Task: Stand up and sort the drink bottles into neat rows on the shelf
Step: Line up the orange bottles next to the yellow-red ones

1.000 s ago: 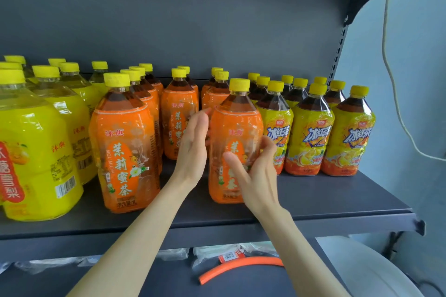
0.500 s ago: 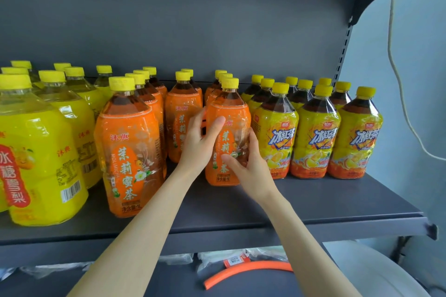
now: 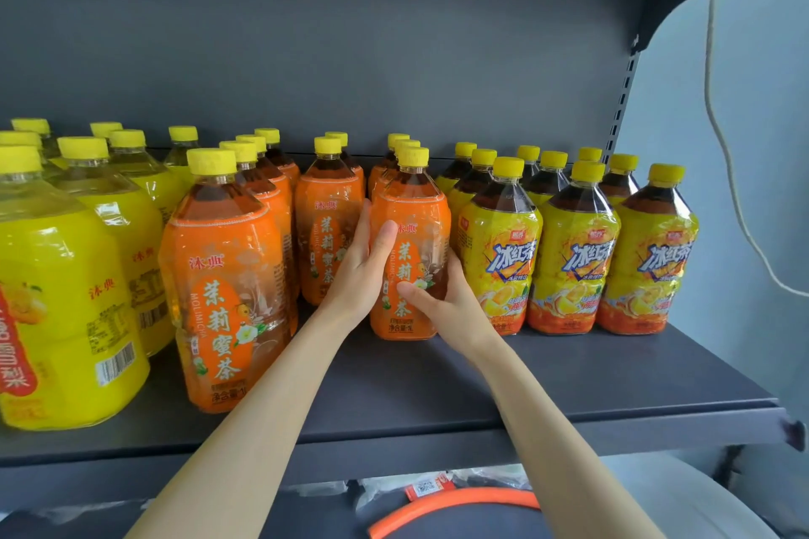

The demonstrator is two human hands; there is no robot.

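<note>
An orange-labelled tea bottle [image 3: 416, 241] with a yellow cap stands upright on the dark shelf [image 3: 547, 385], in front of two like bottles. My left hand [image 3: 361, 271] grips its left side, thumb across the label. My right hand [image 3: 442, 298] holds its lower right side, thumb on the front. Left of it stand further rows of orange bottles [image 3: 328, 223], and one orange bottle [image 3: 223, 276] stands farther forward. To the right run three rows of yellow iced-tea bottles [image 3: 573, 249].
Big yellow juice bottles [image 3: 57, 311] fill the shelf's left end. The grey back panel [image 3: 350, 57] and an upper shelf close the space above. A pale cord [image 3: 722, 153] hangs at the right. Below the shelf lie an orange tube [image 3: 455, 510] and plastic bags.
The held orange bottle has slid back from the shelf's front into line with the front iced-tea bottles. Both hands followed it, and the left thumb now wraps over the label.
</note>
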